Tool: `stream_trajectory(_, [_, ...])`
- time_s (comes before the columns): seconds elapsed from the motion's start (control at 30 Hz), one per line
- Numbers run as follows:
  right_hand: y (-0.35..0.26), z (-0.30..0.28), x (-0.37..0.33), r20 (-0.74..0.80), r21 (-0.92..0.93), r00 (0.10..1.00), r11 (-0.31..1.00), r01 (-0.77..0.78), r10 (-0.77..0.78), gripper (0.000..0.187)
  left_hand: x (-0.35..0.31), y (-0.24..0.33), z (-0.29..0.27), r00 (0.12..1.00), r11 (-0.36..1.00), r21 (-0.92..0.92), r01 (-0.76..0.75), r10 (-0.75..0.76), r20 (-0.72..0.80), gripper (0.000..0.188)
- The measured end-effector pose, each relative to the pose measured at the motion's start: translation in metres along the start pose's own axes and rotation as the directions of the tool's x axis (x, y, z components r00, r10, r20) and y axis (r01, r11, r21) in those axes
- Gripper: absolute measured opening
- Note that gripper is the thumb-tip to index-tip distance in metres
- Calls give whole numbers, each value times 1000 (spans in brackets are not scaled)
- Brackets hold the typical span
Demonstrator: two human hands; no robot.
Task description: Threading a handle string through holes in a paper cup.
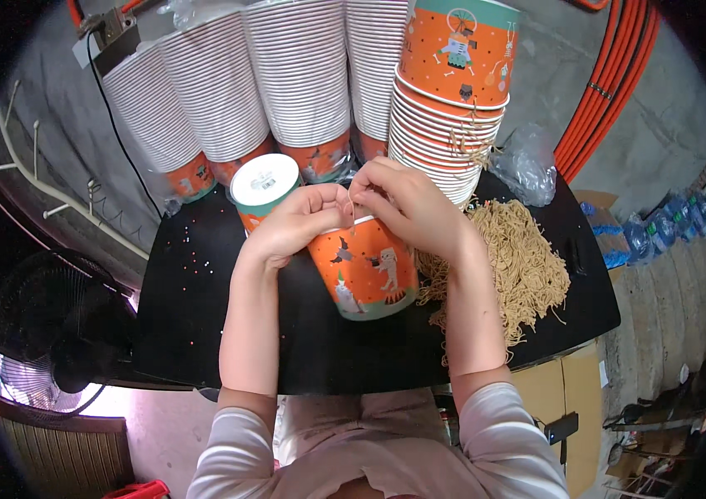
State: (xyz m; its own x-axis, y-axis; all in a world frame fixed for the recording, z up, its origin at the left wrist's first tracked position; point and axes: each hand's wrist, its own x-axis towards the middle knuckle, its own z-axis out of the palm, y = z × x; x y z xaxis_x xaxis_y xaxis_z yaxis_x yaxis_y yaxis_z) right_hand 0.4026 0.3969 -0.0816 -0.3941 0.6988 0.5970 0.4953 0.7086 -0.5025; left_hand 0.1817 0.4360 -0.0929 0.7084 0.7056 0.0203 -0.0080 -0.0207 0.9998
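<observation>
An orange paper bucket with a green base and printed figures stands tilted on the black table in front of me. At its rim, my left hand is closed in a pinch on a thin tan string. My right hand pinches the same string from the other side, fingertips close to the left ones. Beside my right forearm lies a big tangled heap of tan strings. An upside-down orange bucket with a white bottom sits just behind my left hand. The bucket's inside is hidden by my hands.
Behind my hands rises a tall stack of nested orange buckets, strings hanging from its rims. Plastic-wrapped bucket stacks line the wall. A crumpled clear bag lies at the back right. Tiny beads dot the black table. A fan stands left.
</observation>
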Motion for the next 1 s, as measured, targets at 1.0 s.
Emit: stream_trajectory(1.0, [-10,3,6,-170,162,983,982,93,-65,11,2,-12,-19,987,970,-183,-157,158,-12,19])
